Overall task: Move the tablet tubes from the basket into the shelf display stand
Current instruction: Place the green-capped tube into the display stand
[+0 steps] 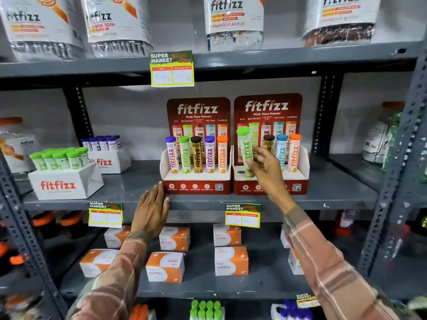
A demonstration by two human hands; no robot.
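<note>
Two red display stands sit side by side on the middle shelf. The left stand (196,187) holds several upright tubes with purple, green, brown and orange caps. The right stand (300,179) holds brown-, blue- and orange-capped tubes; its leftmost hole (241,172) is bare. My right hand (265,167) pinches a green-capped tube (244,144), tilted slightly, its base low in the second slot of the right stand. My left hand (151,210) rests flat, fingers apart, on the shelf edge just left of the left stand. No basket is in view.
White trays of green-capped tubes (59,158) and purple-capped tubes (101,142) stand at the shelf's left. Large jars (233,21) fill the shelf above. Orange and white boxes (165,266) lie on the shelf below. Price tags (172,69) hang from the shelf edges.
</note>
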